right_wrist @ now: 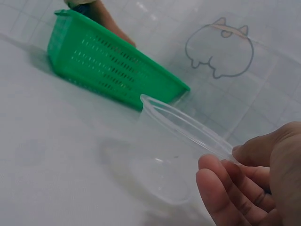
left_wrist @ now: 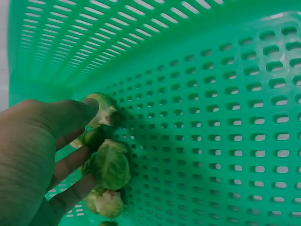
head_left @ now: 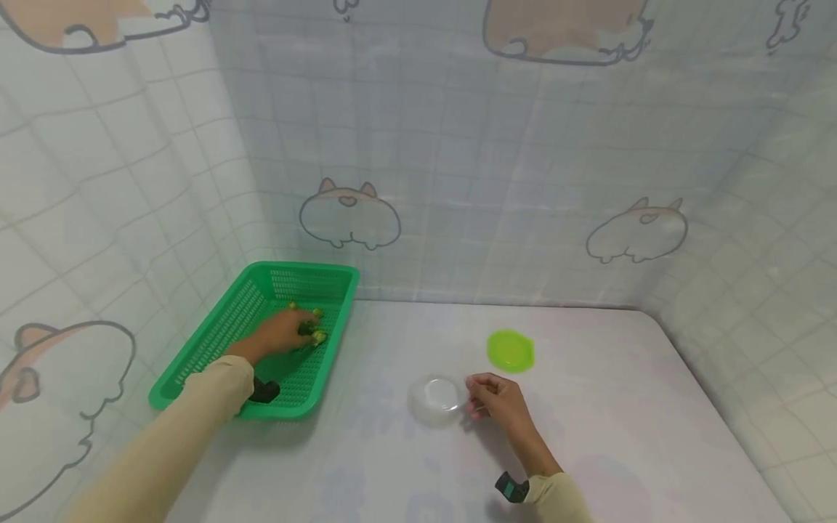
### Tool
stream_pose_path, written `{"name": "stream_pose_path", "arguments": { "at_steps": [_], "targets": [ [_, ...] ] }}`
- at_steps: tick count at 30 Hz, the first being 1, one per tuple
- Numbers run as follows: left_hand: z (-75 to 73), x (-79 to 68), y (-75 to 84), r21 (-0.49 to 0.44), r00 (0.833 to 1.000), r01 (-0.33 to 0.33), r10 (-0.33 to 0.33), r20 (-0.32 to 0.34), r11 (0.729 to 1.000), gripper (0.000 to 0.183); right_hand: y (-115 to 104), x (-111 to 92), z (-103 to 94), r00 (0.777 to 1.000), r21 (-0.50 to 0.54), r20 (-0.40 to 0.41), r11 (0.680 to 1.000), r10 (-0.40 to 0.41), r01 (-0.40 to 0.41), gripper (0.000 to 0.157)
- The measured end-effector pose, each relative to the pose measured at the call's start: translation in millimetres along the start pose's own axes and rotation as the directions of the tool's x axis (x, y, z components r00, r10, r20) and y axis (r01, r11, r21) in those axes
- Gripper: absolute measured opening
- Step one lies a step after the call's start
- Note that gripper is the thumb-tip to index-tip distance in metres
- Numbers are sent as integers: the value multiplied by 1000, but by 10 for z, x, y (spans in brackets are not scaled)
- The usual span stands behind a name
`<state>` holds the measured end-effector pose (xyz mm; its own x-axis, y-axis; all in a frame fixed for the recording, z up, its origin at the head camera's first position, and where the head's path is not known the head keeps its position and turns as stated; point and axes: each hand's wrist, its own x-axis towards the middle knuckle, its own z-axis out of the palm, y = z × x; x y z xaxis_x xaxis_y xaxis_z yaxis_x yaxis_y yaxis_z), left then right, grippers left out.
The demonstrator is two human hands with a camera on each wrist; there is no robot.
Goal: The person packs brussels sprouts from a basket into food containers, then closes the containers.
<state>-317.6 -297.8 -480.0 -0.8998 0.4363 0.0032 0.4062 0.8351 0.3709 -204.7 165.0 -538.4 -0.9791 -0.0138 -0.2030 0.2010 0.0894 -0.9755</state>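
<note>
While the right hand [head_left: 500, 403] pinched the rim of a clear round plastic cup [head_left: 439, 396] on the table [head_left: 386, 465], the left hand [head_left: 282, 332] reached into a bright-green slotted plastic basket [head_left: 343, 319], its fingers loosely spread and its thumb against one of the small round leafy green sprouts [left_wrist: 112, 165] lying inside. Picking out a sprout seemed the step in hand, the next move calling for those fingers to close without tipping the cup. No brand, label or writing could be read.
</note>
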Motion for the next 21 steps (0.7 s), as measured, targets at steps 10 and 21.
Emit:
{"name": "stream_pose_path", "arguments": {
  "at_steps": [10, 21],
  "targets": [
    [112, 21, -4, 39, 999, 32, -33, 27, 999, 38, 44, 10, 9, 1000, 50, 12, 999, -15, 14, 33],
    [146, 42, 1, -21, 999, 31, -31, -9, 999, 36, 59, 63, 22, 999, 72, 32, 997, 16, -18, 37]
  ]
}}
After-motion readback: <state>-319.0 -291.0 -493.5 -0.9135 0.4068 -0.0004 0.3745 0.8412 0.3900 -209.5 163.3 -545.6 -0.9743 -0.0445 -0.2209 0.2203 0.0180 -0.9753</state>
